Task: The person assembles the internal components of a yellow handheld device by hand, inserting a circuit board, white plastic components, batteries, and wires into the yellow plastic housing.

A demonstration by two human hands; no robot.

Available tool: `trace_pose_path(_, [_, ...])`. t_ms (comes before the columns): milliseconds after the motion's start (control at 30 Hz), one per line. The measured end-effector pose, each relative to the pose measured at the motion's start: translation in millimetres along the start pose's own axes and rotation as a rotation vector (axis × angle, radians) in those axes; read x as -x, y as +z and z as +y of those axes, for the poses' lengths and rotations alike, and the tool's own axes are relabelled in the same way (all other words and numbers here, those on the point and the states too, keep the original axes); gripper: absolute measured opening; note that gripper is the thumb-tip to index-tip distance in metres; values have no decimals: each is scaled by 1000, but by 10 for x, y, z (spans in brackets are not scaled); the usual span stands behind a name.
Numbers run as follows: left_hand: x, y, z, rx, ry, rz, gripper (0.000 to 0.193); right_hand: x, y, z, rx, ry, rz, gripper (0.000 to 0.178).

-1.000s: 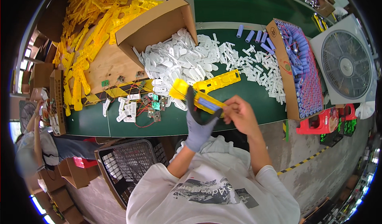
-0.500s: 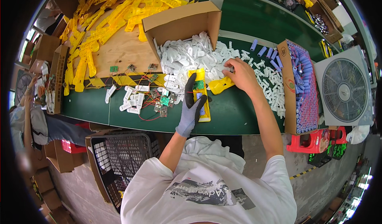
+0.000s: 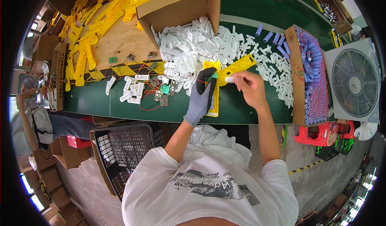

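Observation:
My left hand (image 3: 198,99), in a grey glove with black fingers, grips an upright yellow plastic casing (image 3: 214,105) at the table's near edge. Inside the casing's upper part sits a small green circuit board (image 3: 212,77), partly covered by my fingers. A second yellow casing part (image 3: 240,66) slants up and right from beside it. My bare right hand (image 3: 252,90) pinches a small white plastic part (image 3: 229,79) just right of the casing. Behind both hands spreads a heap of white plastic pieces (image 3: 185,45), spilling from a tipped cardboard box (image 3: 177,5).
Wired circuit boards (image 3: 165,89) and white modules (image 3: 132,90) lie left of my hands. Yellow casings (image 3: 86,57) cover the wooden board. At right are loose purple cells (image 3: 276,38), a carton of cells (image 3: 297,77) and a fan (image 3: 354,83). A black basket (image 3: 124,149) stands below.
My right hand has come from the white pieces toward the casing, now with a white part in its fingers. The second yellow part has swung to slant up and right. The view has shifted slightly.

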State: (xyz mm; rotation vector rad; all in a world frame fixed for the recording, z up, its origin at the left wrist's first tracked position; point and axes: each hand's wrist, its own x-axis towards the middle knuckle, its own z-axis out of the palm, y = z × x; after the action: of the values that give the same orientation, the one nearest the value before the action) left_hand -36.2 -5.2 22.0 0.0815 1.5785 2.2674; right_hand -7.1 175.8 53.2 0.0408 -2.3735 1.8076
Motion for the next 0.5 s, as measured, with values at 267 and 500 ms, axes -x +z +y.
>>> trace_pose_path(267, [85, 227, -21, -320, 121, -77, 31, 302, 63, 94, -294, 163, 15, 13])
trace_pose_path(500, [114, 285, -125, -433, 270, -97, 32, 312, 97, 128, -303, 258, 42, 15])
